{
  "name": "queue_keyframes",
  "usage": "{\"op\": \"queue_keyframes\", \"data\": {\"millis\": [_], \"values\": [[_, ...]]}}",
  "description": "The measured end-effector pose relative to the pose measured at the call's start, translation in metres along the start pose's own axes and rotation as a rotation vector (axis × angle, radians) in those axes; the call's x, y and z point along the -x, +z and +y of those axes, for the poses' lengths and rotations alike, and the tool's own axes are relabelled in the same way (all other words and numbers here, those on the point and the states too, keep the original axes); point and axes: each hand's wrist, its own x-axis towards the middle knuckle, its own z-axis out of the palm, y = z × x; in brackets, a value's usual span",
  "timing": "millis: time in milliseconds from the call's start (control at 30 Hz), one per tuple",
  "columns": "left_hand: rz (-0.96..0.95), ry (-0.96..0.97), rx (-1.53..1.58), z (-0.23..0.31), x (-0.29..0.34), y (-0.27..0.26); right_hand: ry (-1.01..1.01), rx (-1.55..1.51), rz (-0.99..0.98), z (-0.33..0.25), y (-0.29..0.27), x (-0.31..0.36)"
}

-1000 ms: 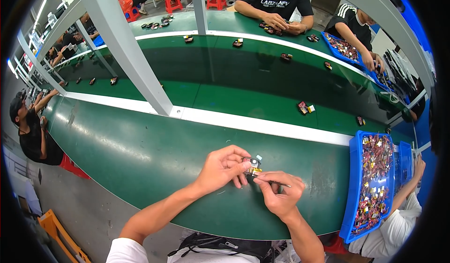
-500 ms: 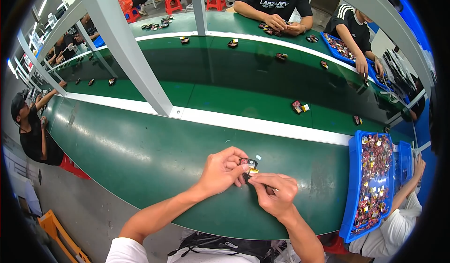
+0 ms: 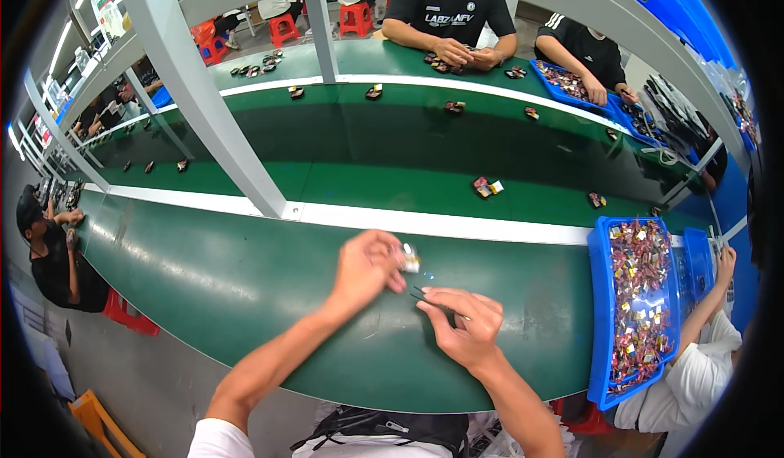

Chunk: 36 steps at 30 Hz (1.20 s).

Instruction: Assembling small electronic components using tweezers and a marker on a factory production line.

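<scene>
My left hand (image 3: 367,266) is closed on a small electronic unit (image 3: 410,259), blurred by motion, with a pale face and a yellow patch, raised over the green bench (image 3: 269,294). Just to the right and nearer me, my right hand (image 3: 465,319) pinches dark tweezers (image 3: 419,294), whose two tips point left, apart from the unit. A tiny pale blue scrap (image 3: 429,277) lies on the bench between the hands.
At right stands a blue tray (image 3: 600,319) full of small wired parts. Beyond a white rail (image 3: 367,221), a green conveyor (image 3: 351,188) carries several small black units, one (image 3: 487,187) with a white tag. A grey post (image 3: 204,90) rises at left. Co-workers sit around.
My left hand has drawn the unit up and away from my right hand. The tweezers now show clear of it. The whole view has shifted slightly.
</scene>
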Motion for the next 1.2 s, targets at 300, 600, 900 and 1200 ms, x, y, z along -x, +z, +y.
{"op": "queue_keyframes", "data": {"millis": [300, 600, 900, 1200], "values": [[0.622, 0.412, -1.307, 0.024, -0.144, -0.067, -0.01, -0.007, 0.066, 0.003, 0.001, -0.001], [-0.089, 0.235, -0.749, 0.044, -0.179, 0.057, -0.025, 0.017, 0.021, 0.012, -0.003, 0.007], [0.049, 0.253, -1.023, 0.007, -0.205, 0.099, -0.019, 0.022, 0.015, 0.011, -0.002, 0.003], [-0.045, 0.087, -0.425, 0.033, -0.105, 0.05, 0.231, -0.134, 0.026, 0.001, -0.008, 0.0]]}}
